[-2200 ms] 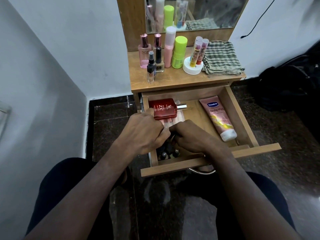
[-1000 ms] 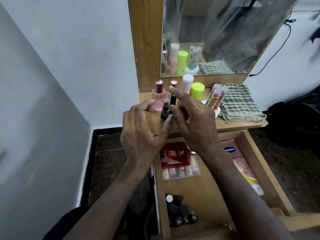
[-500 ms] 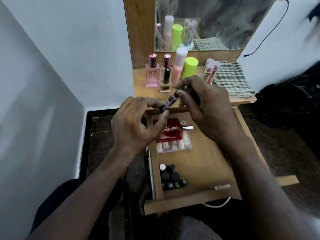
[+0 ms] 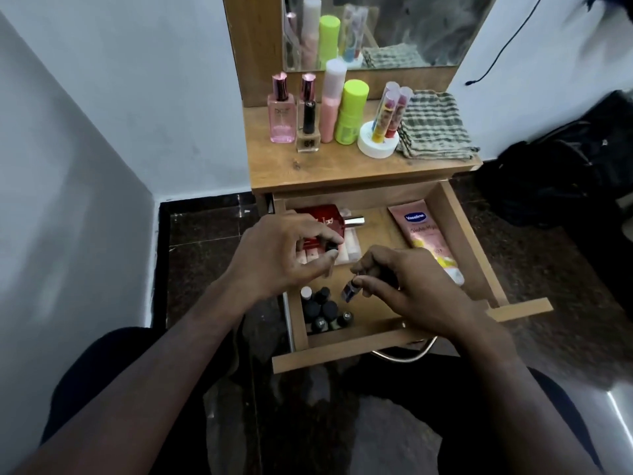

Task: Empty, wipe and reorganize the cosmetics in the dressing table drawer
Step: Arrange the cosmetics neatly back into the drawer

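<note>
The wooden drawer [image 4: 460, 245] of the dressing table is pulled open below my hands. My right hand [image 4: 414, 293] pinches a small clear bottle [image 4: 349, 291], tilted over the drawer's front left. My left hand [image 4: 281, 257] hovers beside it and pinches a small dark cap [image 4: 331, 247] between thumb and fingertips. In the drawer lie a red perfume bottle [image 4: 320, 219], a pack of small tubes [image 4: 349, 250], a pink Vaseline tube [image 4: 424, 234] and a cluster of several dark-capped little bottles [image 4: 325, 311].
On the tabletop [image 4: 342, 169] stand a pink perfume bottle [image 4: 282, 120], a black-capped nail polish [image 4: 308, 132], a pink spray can [image 4: 332, 101], a green container [image 4: 351, 113], a white holder with tubes [image 4: 378, 144] and a folded checked cloth [image 4: 433, 126]. A black bag [image 4: 565, 176] lies on the floor, right.
Both hands took the small bottle from the tabletop and came down over the drawer. The cap has come away into my left hand; the bottle stays in my right.
</note>
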`<state>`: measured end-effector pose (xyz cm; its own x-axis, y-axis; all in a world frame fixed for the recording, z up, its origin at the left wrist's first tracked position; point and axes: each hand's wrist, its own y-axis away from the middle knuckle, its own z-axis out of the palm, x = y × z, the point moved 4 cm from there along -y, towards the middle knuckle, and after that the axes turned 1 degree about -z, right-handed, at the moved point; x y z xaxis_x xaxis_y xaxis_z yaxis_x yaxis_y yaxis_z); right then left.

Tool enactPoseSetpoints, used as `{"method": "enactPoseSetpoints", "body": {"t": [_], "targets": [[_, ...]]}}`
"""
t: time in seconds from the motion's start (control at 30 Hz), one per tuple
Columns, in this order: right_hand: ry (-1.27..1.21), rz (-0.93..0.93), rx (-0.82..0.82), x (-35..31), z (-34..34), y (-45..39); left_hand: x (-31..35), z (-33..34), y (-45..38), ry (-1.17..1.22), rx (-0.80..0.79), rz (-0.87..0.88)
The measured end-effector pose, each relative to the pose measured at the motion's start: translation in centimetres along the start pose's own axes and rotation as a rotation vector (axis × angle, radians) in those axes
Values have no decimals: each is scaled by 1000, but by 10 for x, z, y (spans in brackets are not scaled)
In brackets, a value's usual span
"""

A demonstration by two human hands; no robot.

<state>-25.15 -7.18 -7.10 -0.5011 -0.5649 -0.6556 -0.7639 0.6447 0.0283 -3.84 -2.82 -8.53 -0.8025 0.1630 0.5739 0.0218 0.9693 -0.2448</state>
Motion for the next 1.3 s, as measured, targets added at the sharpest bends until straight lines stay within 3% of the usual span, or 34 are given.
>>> {"method": "enactPoseSetpoints", "body": {"t": [0.27, 0.47, 0.57, 0.7, 0.9, 1.0, 1.17, 1.3], "targets": [[-10, -68, -207, 1, 25, -3, 1, 12, 0, -58, -123, -27], [2, 48, 13, 19, -1, 2, 11, 14, -2, -120, -243, 26], [51, 103, 25, 29, 2, -1, 11, 15, -2, -137, -296, 80], [72, 122, -26, 32, 9, -4, 12, 16, -2, -163, -335, 124], [126, 90, -240, 30, 29, -11, 7, 17, -2, -138, -340, 136], [107, 86, -289, 27, 34, -14, -3, 11, -6, -25, -249, 80], [130, 46, -322, 20, 38, -18, -17, 0, -12, 22, 45, 15], [166, 64, -153, 21, 24, -22, -15, -10, -16, -63, 296, 41]]}}
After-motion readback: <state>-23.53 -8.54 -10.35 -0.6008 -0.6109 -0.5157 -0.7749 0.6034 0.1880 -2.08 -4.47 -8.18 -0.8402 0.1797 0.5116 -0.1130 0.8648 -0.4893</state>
